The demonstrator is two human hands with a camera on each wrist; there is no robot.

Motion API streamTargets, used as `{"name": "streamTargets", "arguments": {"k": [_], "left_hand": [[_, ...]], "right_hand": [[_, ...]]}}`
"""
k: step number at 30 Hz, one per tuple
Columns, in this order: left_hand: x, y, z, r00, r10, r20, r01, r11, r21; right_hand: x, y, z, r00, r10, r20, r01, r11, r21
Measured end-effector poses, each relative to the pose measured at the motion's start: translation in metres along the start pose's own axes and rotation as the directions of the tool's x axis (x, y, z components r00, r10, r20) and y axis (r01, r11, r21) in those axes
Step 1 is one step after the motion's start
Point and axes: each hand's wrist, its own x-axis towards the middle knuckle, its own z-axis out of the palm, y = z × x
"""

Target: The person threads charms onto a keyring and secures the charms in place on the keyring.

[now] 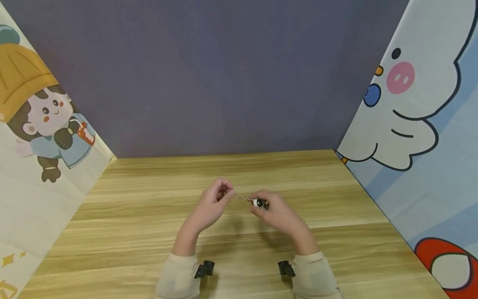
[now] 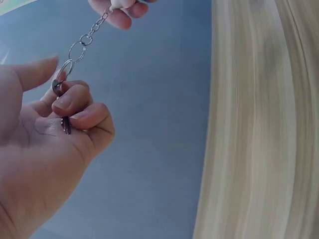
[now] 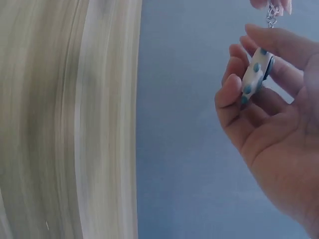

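Note:
Both hands are raised a little over the wooden table [image 1: 149, 232], holding one keychain between them. My left hand [image 1: 214, 201] pinches a dark key [image 2: 64, 117] and its metal ring [image 2: 66, 69] between thumb and curled fingers. A thin silver chain [image 1: 240, 197] [image 2: 94, 31] stretches from the ring to my right hand [image 1: 274, 211]. That hand grips a small white charm with teal dots and a black back [image 3: 255, 79] [image 1: 259, 203] in its fingertips.
A plain purple wall [image 1: 209, 74] closes the back of the table. Cartoon-printed panels stand at the left [image 1: 41, 124] and right [image 1: 418, 124] sides. Beige sleeves with black wrist mounts [image 1: 204, 269] sit near the front edge.

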Motion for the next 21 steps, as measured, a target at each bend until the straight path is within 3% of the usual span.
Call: {"name": "streamTargets", "arguments": {"k": [6,14,21], "left_hand": [[0.0,-0.001,-0.006,0.999,-0.002,0.042,-0.003,0.994,0.11],[-0.001,0.001,-0.009,1.0,-0.001,0.009,-0.001,0.967,0.256],[0.001,-0.001,-0.01,0.999,-0.019,0.027,0.009,0.941,0.339]], "right_hand": [[-0.003,0.005,-0.003,0.999,0.053,-0.01,-0.053,0.999,-0.004],[-0.002,-0.001,-0.011,0.999,0.028,-0.03,-0.029,0.999,-0.022],[0.003,-0.005,-0.016,0.998,0.054,-0.044,-0.056,0.997,-0.058]]}}
